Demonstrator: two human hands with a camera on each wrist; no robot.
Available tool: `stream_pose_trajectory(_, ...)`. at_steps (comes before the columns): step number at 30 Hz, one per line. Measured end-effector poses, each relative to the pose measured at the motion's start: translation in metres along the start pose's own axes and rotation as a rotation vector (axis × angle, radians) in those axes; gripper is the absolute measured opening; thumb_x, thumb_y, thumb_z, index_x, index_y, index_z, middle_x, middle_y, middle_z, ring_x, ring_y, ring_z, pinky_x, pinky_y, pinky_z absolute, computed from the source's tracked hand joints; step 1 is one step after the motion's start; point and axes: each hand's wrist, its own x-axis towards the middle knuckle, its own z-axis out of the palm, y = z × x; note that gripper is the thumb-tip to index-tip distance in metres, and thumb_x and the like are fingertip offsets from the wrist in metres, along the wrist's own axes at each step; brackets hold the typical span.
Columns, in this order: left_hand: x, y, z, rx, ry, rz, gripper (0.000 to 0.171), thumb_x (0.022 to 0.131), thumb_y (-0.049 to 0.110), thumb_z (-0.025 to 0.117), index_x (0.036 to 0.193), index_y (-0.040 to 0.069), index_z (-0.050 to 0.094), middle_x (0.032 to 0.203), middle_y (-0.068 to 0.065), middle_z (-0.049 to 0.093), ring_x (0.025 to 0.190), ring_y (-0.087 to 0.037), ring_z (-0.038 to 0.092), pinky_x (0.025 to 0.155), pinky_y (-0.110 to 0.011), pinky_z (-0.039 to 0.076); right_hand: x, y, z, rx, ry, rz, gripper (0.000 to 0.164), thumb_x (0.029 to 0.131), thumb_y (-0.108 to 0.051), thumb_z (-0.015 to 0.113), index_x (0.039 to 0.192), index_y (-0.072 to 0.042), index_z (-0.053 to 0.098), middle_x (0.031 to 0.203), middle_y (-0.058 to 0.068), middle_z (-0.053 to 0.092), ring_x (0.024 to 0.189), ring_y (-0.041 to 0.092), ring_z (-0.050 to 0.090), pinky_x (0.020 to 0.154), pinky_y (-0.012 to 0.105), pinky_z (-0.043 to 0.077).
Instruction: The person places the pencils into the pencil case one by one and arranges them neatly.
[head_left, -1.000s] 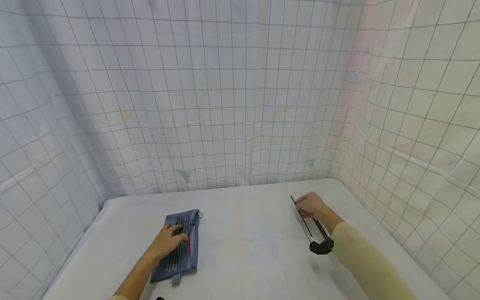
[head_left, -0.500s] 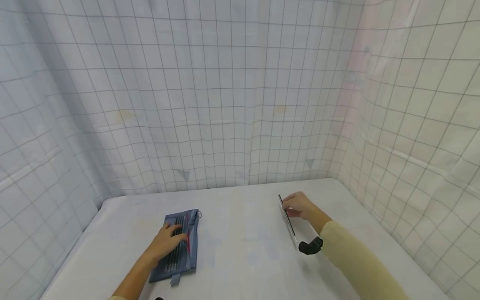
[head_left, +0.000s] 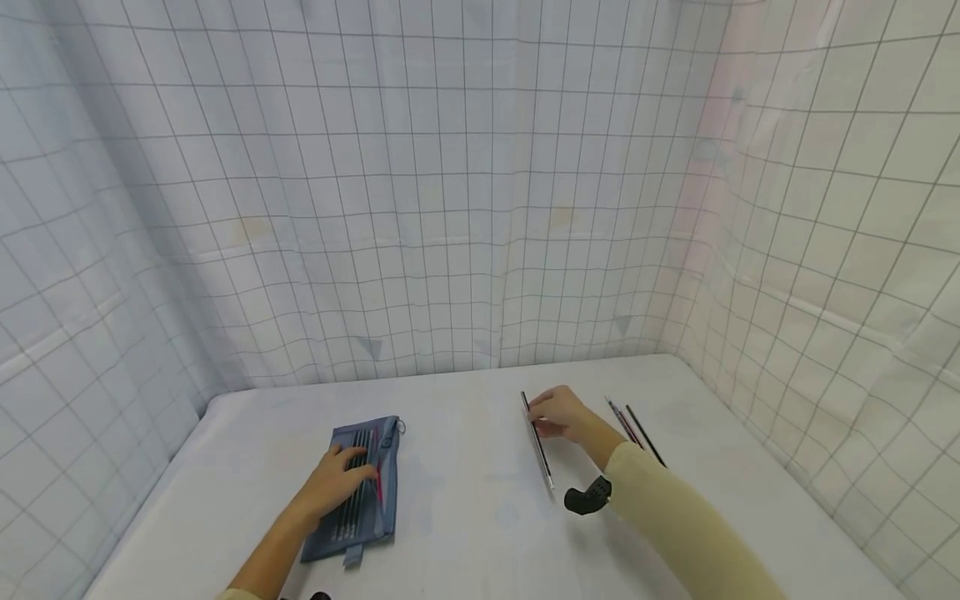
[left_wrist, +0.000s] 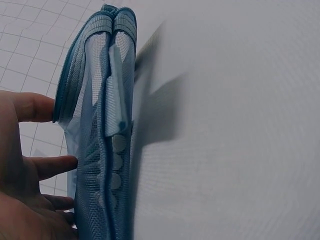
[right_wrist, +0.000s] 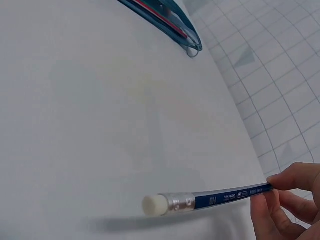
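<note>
Behind the right sleeve (head_left: 678, 512), the near ends of the loose writing tools (head_left: 647, 436) are hidden; at least two are seen, but an exact count cannot be made. By the right hand (head_left: 558, 411), one pencil (right_wrist: 220, 197) is pinched between thumb and fingers — its white eraser (right_wrist: 155, 205) is shown, while its lettering is hard to read. A dark object (head_left: 320, 596) is cut off at the bottom edge. Open room is left on the white table (head_left: 465, 475) between that pencil and the blue pouch (head_left: 387, 500), which is touched by the left hand (head_left: 335, 483), its fingers spread apart. Through the mesh, four pale round ends (left_wrist: 116, 161) are counted — beside them, in the head view, a red item (head_left: 378, 485).
</note>
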Motion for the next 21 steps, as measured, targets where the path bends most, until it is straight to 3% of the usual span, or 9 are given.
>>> stream_pose_trajectory(21,0.001,0.001,-0.001,0.017,0.004,-0.008,0.071,0.097,0.036,0.062,0.148,-0.011,0.045,0.157,-0.047,0.011,0.142,-0.068,0.01,0.11,-0.078,0.016,-0.006,-0.013,0.072,0.025,-0.139,-0.031,0.02,0.089,0.006,0.073,0.109,0.006,0.071,0.09,0.011,0.067,0.067,0.016,0.062,0.056,0.024,0.056)
